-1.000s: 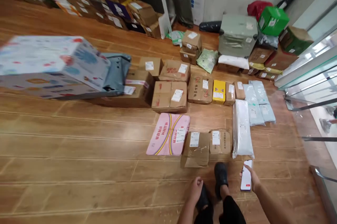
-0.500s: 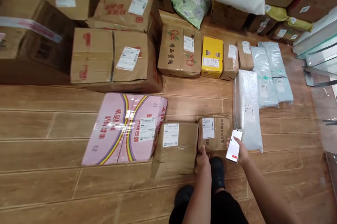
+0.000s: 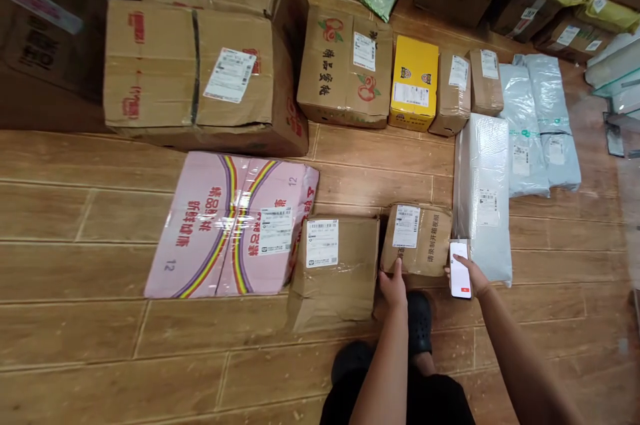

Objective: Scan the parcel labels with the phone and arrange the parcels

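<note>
My left hand (image 3: pixel 393 285) rests on the near edge of a small brown taped parcel (image 3: pixel 417 238) with a white label, fingers laid against it. My right hand (image 3: pixel 473 276) holds a white smartphone (image 3: pixel 459 269) with its screen lit, just right of that parcel and at the near end of a long white plastic package (image 3: pixel 484 195). A brown cardboard box (image 3: pixel 336 268) with a barcode label lies left of the small parcel.
A pink box with rainbow stripes (image 3: pixel 235 225) lies on the wooden floor (image 3: pixel 100 318). Behind stand large cardboard boxes (image 3: pixel 195 75), a yellow box (image 3: pixel 414 82), a peach-printed box (image 3: pixel 345 65) and grey mailer bags (image 3: pixel 540 122). My black shoes (image 3: pixel 419 322) are below my hands.
The view has dropped closer to the parcels. My left hand came from my side onto the small parcel's edge; my right hand carried the phone forward beside it.
</note>
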{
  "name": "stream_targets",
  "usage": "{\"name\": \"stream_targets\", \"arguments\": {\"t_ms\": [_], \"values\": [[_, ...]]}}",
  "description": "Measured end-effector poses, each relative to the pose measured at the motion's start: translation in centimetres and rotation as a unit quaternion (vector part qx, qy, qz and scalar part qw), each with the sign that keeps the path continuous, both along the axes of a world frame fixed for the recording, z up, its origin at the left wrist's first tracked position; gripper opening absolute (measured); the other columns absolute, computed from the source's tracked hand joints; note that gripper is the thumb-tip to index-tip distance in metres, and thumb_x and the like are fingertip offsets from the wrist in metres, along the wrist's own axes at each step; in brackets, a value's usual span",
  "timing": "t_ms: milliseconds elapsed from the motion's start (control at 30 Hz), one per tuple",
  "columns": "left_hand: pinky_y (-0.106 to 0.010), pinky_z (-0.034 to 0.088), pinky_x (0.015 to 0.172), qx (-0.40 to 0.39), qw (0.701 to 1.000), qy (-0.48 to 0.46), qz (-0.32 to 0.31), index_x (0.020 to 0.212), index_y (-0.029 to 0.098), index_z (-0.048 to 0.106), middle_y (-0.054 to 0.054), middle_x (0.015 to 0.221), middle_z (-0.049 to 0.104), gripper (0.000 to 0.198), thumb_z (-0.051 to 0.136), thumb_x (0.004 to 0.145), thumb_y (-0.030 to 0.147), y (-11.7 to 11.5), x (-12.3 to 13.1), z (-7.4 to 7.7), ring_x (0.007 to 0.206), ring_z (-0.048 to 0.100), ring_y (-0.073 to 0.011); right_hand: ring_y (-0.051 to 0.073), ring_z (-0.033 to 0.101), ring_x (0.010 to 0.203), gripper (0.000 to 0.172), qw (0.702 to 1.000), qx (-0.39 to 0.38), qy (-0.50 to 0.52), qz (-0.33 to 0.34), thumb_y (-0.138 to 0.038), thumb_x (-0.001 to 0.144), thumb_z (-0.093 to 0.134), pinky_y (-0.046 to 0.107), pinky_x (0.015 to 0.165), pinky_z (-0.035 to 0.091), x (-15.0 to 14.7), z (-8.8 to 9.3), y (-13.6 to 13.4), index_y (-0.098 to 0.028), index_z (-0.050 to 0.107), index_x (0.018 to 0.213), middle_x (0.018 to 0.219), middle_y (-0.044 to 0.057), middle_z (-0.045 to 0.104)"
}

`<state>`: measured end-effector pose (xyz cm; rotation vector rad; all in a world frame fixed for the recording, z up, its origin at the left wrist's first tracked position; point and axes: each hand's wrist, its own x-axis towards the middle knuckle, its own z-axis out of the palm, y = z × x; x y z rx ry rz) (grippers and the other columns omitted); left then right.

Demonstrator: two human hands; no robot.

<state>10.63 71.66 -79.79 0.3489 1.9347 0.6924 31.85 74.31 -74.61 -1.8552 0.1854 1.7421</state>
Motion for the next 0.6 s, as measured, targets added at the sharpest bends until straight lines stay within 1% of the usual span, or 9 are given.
{"name": "stream_targets", "arguments": {"t_ms": [67, 100, 167, 300, 400, 467, 500, 533, 600], "values": [[-0.043, 0.049, 0.101, 0.018, 1.000, 0.003, -0.009, 0.122, 0.014, 0.057, -0.021, 0.124, 0.066, 0.048, 0.065, 0.086, 0.044, -0.1, 0.1, 1.0, 0.116, 0.064, -0.0293, 0.024, 0.072, 0.051, 0.021, 1.000, -0.017, 0.003, 0.015, -0.019, 0.076, 0.077, 0.034, 0.053, 0.058, 0.4, -0.7, 0.5, -0.016, 0.064, 0.092, 0.063, 0.007, 0.077], [-0.041, 0.049, 0.100, 0.035, 0.999, 0.001, -0.018, 0.122, 0.015, 0.056, -0.021, 0.124, 0.067, 0.048, 0.066, 0.085, 0.044, 0.1, 0.2, 1.7, 0.116, 0.064, -0.0297, 0.024, 0.072, 0.052, 0.020, 1.000, -0.020, 0.005, 0.018, -0.019, 0.076, 0.077, 0.034, 0.054, 0.058, 0.6, -0.5, 0.5, -0.016, 0.064, 0.091, 0.063, 0.008, 0.077], [-0.040, 0.049, 0.101, 0.079, 0.996, -0.005, -0.042, 0.119, 0.018, 0.056, -0.018, 0.124, 0.066, 0.044, 0.066, 0.084, 0.043, 1.0, 0.4, 3.6, 0.118, 0.062, -0.0286, 0.023, 0.072, 0.052, 0.017, 1.000, -0.020, 0.006, 0.017, -0.019, 0.076, 0.076, 0.033, 0.055, 0.058, 0.6, 0.6, -0.3, -0.017, 0.064, 0.087, 0.063, 0.007, 0.077], [-0.041, 0.040, 0.112, 0.169, 0.982, -0.004, -0.083, 0.102, 0.023, 0.060, -0.012, 0.125, 0.065, 0.029, 0.070, 0.079, 0.039, 3.3, -0.4, 9.0, 0.129, 0.051, -0.0274, 0.026, 0.075, 0.062, 0.018, 1.000, -0.019, 0.012, 0.011, -0.024, 0.073, 0.078, 0.038, 0.067, 0.061, -0.5, 5.4, -3.7, -0.017, 0.066, 0.085, 0.070, 0.008, 0.079], [-0.043, 0.039, 0.113, 0.209, 0.974, -0.004, -0.090, 0.102, 0.024, 0.061, -0.011, 0.124, 0.064, 0.030, 0.067, 0.081, 0.044, 2.6, -2.8, 13.7, 0.128, 0.050, -0.0277, 0.030, 0.076, 0.071, 0.027, 1.000, -0.024, 0.017, 0.007, -0.031, 0.067, 0.082, 0.044, 0.076, 0.061, -2.9, 9.5, -7.4, -0.017, 0.069, 0.086, 0.078, 0.011, 0.080], [-0.042, 0.042, 0.110, 0.215, 0.974, -0.030, -0.058, 0.113, 0.024, 0.058, -0.012, 0.129, 0.061, 0.040, 0.064, 0.084, 0.050, 0.4, -5.3, 16.1, 0.126, 0.053, -0.0267, 0.032, 0.075, 0.076, 0.032, 0.999, -0.019, 0.019, 0.017, -0.034, 0.061, 0.087, 0.048, 0.080, 0.060, -5.2, 12.0, -9.9, -0.020, 0.071, 0.086, 0.080, 0.010, 0.079], [-0.040, 0.044, 0.108, 0.204, 0.978, -0.045, -0.019, 0.116, 0.024, 0.056, -0.012, 0.132, 0.059, 0.045, 0.064, 0.083, 0.053, -1.1, -6.8, 16.9, 0.124, 0.055, -0.0258, 0.033, 0.075, 0.075, 0.035, 0.999, -0.013, 0.022, 0.032, -0.035, 0.058, 0.089, 0.049, 0.079, 0.060, -6.6, 13.1, -10.8, -0.021, 0.071, 0.084, 0.078, 0.010, 0.078], [-0.038, 0.046, 0.105, 0.184, 0.981, -0.053, 0.030, 0.117, 0.025, 0.054, -0.011, 0.132, 0.059, 0.049, 0.065, 0.081, 0.056, -2.6, -8.3, 17.4, 0.122, 0.057, -0.0252, 0.032, 0.073, 0.071, 0.036, 0.998, 0.001, 0.021, 0.053, -0.038, 0.056, 0.090, 0.048, 0.076, 0.060, -7.9, 14.0, -11.4, -0.022, 0.071, 0.083, 0.076, 0.009, 0.078], [-0.035, 0.051, 0.095, 0.118, 0.980, -0.047, 0.154, 0.106, 0.027, 0.053, -0.006, 0.117, 0.065, 0.056, 0.073, 0.068, 0.063, -5.5, -11.6, 17.3, 0.107, 0.062, -0.0229, 0.028, 0.071, 0.064, 0.035, 0.990, 0.037, 0.026, 0.134, -0.042, 0.056, 0.091, 0.045, 0.069, 0.060, -10.4, 15.3, -11.3, -0.025, 0.071, 0.079, 0.072, 0.006, 0.077]]}}
